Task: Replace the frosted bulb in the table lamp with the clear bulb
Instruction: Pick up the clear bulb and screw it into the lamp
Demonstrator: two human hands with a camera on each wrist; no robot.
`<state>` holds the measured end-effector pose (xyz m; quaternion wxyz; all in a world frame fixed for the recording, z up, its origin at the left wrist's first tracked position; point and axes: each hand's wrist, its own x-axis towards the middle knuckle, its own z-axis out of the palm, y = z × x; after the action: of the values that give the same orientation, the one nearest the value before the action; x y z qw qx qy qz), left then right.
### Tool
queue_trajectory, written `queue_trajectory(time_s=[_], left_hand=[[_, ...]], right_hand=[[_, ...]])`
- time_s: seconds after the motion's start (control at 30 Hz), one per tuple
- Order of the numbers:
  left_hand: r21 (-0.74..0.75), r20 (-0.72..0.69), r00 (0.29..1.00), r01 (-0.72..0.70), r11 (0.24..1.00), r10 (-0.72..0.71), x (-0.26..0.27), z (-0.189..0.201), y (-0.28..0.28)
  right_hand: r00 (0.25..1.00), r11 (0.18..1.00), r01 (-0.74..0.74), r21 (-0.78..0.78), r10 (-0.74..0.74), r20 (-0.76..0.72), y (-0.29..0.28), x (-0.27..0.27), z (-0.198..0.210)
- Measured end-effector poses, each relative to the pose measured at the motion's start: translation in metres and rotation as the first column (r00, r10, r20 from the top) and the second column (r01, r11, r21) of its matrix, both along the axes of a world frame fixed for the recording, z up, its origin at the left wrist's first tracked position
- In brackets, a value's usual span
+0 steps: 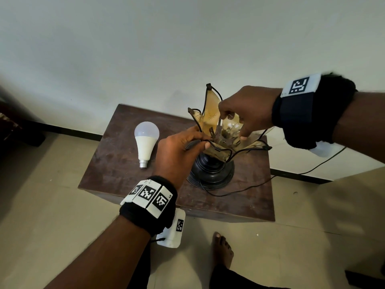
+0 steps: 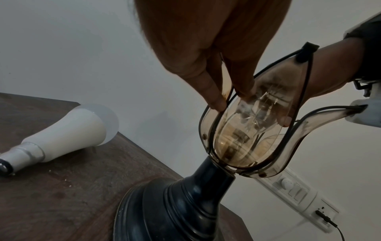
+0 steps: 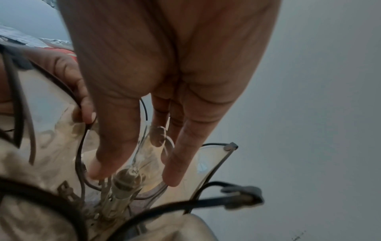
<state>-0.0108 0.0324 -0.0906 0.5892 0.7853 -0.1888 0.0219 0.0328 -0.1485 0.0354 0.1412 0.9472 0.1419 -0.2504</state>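
The frosted white bulb [image 1: 146, 140] [image 2: 68, 133] lies on its side on the brown table [image 1: 116, 163], left of the lamp. The lamp has a black round base [image 1: 210, 170] [image 2: 177, 203] and an amber petal-shaped glass shade [image 1: 210, 117] [image 2: 274, 156] edged in black wire. My left hand [image 1: 183, 147] [image 2: 222, 97] pinches a front-left petal of the shade. My right hand [image 1: 243, 113] [image 3: 134, 163] reaches down into the shade, and its fingers grip the clear bulb [image 1: 230, 127] [image 3: 144, 156], whose cap sits low in the shade's centre.
A black cord [image 1: 239, 190] runs from the lamp base over the table's right side toward the wall. A white switch and socket panel [image 2: 296, 199] is on the wall behind the lamp. My bare foot [image 1: 221, 249] stands on the tiled floor in front of the table.
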Motion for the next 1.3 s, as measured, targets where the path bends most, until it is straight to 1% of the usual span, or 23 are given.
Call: queue_trajectory(time_s=[0.53,0.77,0.97,1.13,1.3], left_hand=[[-0.042,-0.045,0.999,-0.026,0.999,0.024,0.002,-0.003,-0.002],[-0.056,-0.071,0.997,-0.032,0.998,0.028,0.0,-0.004,-0.003],[-0.063,-0.084,0.996,-0.036,0.997,0.031,0.0,-0.001,-0.004],[-0.038,-0.058,0.998,-0.027,0.999,0.024,-0.001,0.001,-0.002],[0.006,-0.015,0.999,-0.035,0.999,0.035,-0.002,0.002,-0.003]], right_hand=[[0.999,0.997,-0.019,-0.08,0.016,-0.035,0.013,0.009,0.003],[0.997,0.996,0.029,-0.085,-0.035,-0.07,0.018,0.015,0.006],[0.994,0.993,0.089,-0.072,-0.093,-0.053,0.01,0.017,0.004],[0.99,0.991,0.123,-0.057,-0.126,-0.061,0.01,0.014,0.007],[0.992,0.993,0.103,-0.052,-0.106,-0.064,0.014,0.01,0.013]])
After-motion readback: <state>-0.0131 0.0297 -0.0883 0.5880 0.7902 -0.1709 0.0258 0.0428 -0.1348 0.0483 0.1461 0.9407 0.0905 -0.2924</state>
